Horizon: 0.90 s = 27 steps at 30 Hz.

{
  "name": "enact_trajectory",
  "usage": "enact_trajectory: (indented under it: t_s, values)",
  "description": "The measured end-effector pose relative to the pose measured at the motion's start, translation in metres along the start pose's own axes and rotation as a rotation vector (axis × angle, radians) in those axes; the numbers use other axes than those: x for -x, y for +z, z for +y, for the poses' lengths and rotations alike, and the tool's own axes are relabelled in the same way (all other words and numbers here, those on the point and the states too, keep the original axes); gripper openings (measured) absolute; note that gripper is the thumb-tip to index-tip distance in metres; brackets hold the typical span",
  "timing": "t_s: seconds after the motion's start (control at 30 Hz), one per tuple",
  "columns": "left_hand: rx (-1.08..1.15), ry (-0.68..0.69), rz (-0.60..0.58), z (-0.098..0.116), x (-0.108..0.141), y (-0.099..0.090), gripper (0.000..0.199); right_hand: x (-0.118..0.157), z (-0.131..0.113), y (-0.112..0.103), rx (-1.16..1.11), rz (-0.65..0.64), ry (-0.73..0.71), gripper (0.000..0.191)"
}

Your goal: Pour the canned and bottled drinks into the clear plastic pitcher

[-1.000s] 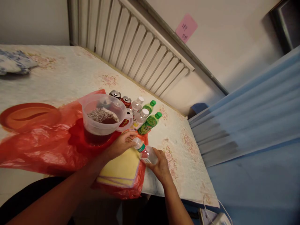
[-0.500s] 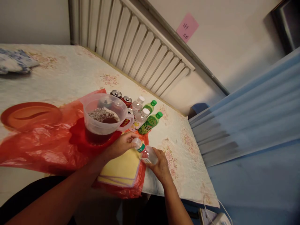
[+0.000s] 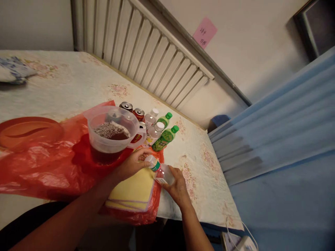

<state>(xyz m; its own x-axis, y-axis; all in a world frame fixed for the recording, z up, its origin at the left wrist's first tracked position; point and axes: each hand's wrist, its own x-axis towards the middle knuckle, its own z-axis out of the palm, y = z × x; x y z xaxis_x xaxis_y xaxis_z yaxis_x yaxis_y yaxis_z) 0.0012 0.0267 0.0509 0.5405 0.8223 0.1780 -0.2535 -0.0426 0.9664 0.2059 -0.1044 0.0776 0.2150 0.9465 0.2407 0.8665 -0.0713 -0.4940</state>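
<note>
My right hand is wrapped round the lower part of a clear plastic bottle with a green and white label. The bottle lies tilted, its neck toward my left hand. The thumb and fingers of that hand close about the bottle's white cap. Below the bottle is a stack of yellow cloths with pale purple edges, on a red plastic bag. Left of my hands stands a clear plastic jug, part-filled with dark, foamy liquid.
Behind the jug stand several drink cans, white-capped bottles and green-capped bottles. An orange-red round lid lies at the left on the flowered tablecloth. A radiator runs along the wall; a blue curtain hangs right.
The whole view has shifted slightly, so things sit a little further left. Both hands stay at the bottle, with the left fingers moving slightly about the cap.
</note>
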Motion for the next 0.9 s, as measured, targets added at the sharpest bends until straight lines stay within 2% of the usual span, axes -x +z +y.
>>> enact_trajectory:
  t_s: [0.13,0.33,0.5,0.6,0.77,0.9]
  values:
    - [0.011,0.006,-0.035,0.002,0.000,0.001,0.029,0.000,-0.001,-0.001,-0.024,0.003,0.004,0.064]
    - [0.086,-0.067,-0.011,0.004,0.000,0.006,0.051,0.000,0.007,-0.005,-0.099,0.033,0.022,0.063]
    - [-0.020,-0.104,-0.003,-0.006,-0.003,0.006,0.044,-0.005,0.025,-0.020,-0.237,0.060,0.124,0.063]
    - [-0.077,-0.122,-0.033,-0.016,-0.005,0.007,0.041,-0.012,0.038,-0.030,-0.440,0.059,0.208,0.062]
    - [-0.087,-0.165,-0.044,-0.031,-0.007,0.010,0.043,-0.038,0.058,-0.034,-0.938,0.105,0.272,0.054]
    - [-0.113,-0.217,-0.066,-0.036,-0.010,0.014,0.045,-0.073,0.069,-0.028,-1.111,0.177,0.279,0.052]
